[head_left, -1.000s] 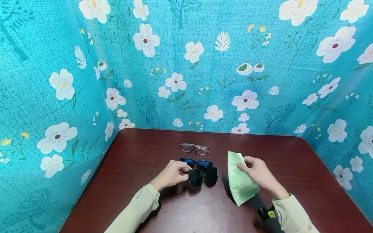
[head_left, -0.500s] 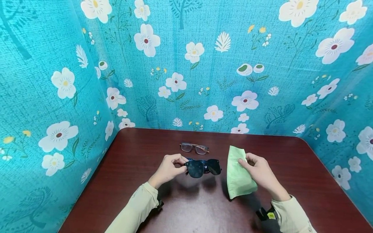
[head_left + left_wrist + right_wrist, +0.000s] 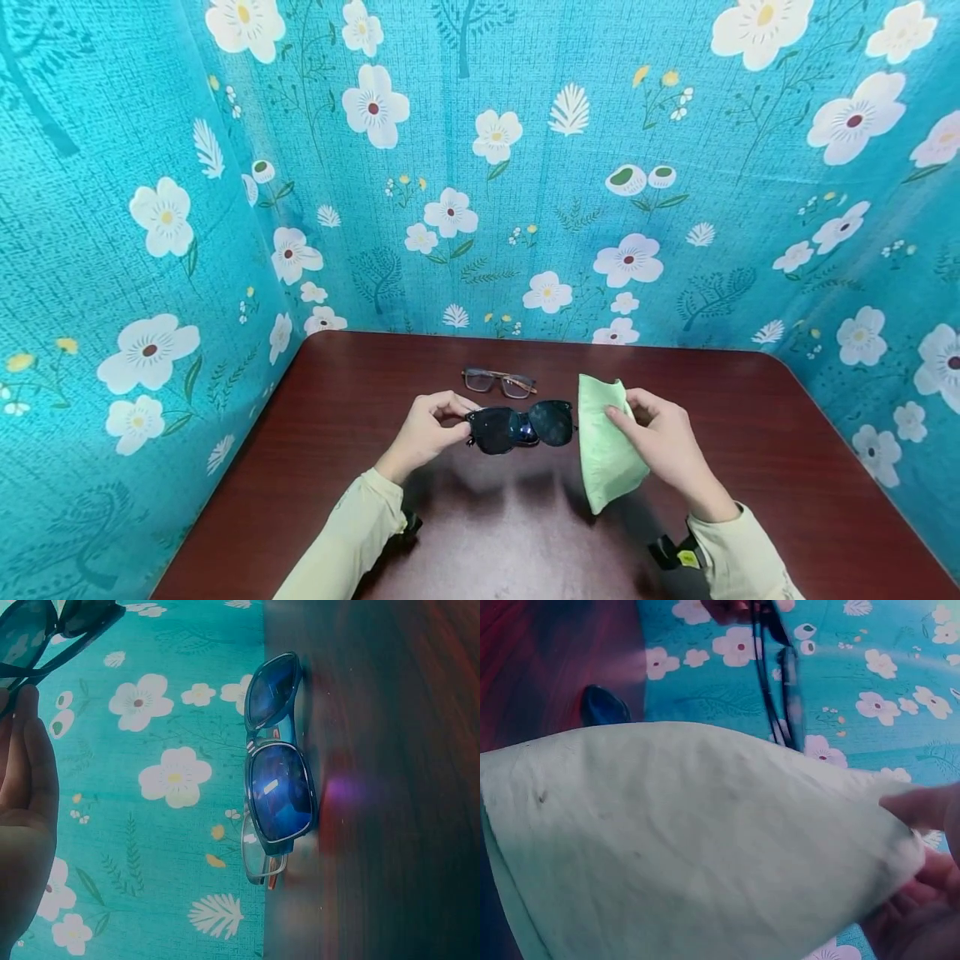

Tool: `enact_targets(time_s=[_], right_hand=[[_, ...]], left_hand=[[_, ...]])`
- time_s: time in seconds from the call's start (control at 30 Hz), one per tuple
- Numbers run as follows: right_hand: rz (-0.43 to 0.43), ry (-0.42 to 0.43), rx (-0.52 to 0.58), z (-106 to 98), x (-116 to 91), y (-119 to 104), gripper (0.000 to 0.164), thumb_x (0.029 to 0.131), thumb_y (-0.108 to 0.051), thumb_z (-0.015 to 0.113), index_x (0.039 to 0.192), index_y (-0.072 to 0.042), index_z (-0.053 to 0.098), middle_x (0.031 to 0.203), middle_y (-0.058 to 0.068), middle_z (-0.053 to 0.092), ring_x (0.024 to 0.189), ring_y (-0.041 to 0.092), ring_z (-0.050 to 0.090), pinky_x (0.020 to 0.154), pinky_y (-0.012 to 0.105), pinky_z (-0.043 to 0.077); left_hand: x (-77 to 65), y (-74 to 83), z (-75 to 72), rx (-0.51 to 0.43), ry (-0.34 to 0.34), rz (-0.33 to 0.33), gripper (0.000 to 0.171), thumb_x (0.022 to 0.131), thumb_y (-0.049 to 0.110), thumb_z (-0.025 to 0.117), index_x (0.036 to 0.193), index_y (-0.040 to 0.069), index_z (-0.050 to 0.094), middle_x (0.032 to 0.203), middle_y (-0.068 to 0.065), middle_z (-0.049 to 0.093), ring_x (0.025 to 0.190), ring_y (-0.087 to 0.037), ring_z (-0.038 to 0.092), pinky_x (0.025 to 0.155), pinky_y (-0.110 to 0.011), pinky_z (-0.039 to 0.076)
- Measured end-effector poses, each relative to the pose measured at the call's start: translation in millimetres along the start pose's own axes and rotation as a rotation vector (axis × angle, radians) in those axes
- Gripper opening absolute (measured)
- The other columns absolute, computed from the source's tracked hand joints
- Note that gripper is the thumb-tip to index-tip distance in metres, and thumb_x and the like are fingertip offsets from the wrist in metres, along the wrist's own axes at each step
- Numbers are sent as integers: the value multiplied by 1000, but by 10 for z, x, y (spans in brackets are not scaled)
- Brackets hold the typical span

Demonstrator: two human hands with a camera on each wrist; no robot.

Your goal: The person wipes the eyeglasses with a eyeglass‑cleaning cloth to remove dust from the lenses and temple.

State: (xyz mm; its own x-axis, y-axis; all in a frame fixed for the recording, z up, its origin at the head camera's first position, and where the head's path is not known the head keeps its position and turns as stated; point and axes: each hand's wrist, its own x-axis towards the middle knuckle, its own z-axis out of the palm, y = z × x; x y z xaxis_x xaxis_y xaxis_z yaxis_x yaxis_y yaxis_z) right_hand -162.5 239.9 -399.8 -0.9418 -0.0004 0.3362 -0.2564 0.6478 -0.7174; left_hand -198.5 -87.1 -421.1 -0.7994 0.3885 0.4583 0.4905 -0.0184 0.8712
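Green cloth is pinched between the thumb and fingers of the right hand, right of centre in the lower half of the head view. It is held near its upper edge, so the remaining fabric is left to hang as a broad face, turned towards the centre of the frame.

Dark sunglasses are held just left of the cloth, lifted clear of the table. They are clamped between the thumb and fingers of the left hand at one outer corner, near the hinge. By this grip both lenses are left uncovered, probably so that finger marks are avoided. Whether sunglasses and cloth are touching cannot be told.

Blue-lensed glasses are rested on the table at the centre of the left wrist view; in the head view they are partly hidden behind the sunglasses. Clear-lensed glasses are placed farther up the head view. Both pairs appear to be set back so that working room is left between the hands.
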Motion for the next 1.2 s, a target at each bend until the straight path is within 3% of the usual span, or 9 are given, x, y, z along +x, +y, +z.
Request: enact_targets(time_s=[0.23,0.37,0.57,0.7,0.83,0.93,1.07,1.2], right_hand=[[0,269,-66,59,56,-57,15,80,-14,75,94,-10,71,74,1,67,62,6,59,51,20,46],[-92,326,-129,119,82,-75,16,76,-6,77,91,-9,73,74,-1,66,61,6,56,51,16,42],[-389,221,-211,261,89,-120,23,69,6,77,88,-5,73,82,-1,64,62,7,51,53,17,41],[-511,140,-243,291,71,-157,27,68,9,74,93,-3,73,91,1,63,67,7,53,54,22,44],[-633,53,-263,276,55,-179,26,78,2,66,104,0,71,108,8,63,92,17,58,73,28,48],[-716,3,-264,267,46,-188,26,92,-11,55,111,2,68,120,12,61,113,28,52,95,29,40],[-801,-13,-258,272,33,-204,41,101,-25,39,116,2,65,121,14,62,118,30,52,106,27,29],[-891,1,-253,294,11,-233,40,101,-23,39,116,3,65,118,14,63,115,31,55,106,28,30]], left_hand=[[-8,22,0,-27,29,-9,11,75,-18,60,82,-9,62,94,-26,66,80,-10,65,72,-27,53],[-4,29,-6,-36,36,-4,12,76,-18,60,83,-10,62,94,-27,66,81,-9,65,73,-26,53],[15,42,19,-28,27,28,13,75,-18,60,84,-9,63,93,-26,66,80,-9,64,70,-25,53],[28,36,39,-53,56,31,11,75,-18,60,83,-10,62,92,-27,66,80,-10,65,70,-25,53],[35,30,41,-97,104,24,14,76,-17,62,80,-4,63,90,-25,67,80,-10,66,70,-26,53],[40,31,36,-107,127,36,16,76,-16,63,79,-1,62,90,-21,68,79,-10,66,69,-26,53],[41,39,28,-118,145,54,11,76,-17,63,79,-7,59,90,-23,67,81,-10,66,68,-24,53],[31,44,27,-130,157,48,10,76,-17,63,79,-11,56,90,-27,66,81,-11,66,66,-23,52]])
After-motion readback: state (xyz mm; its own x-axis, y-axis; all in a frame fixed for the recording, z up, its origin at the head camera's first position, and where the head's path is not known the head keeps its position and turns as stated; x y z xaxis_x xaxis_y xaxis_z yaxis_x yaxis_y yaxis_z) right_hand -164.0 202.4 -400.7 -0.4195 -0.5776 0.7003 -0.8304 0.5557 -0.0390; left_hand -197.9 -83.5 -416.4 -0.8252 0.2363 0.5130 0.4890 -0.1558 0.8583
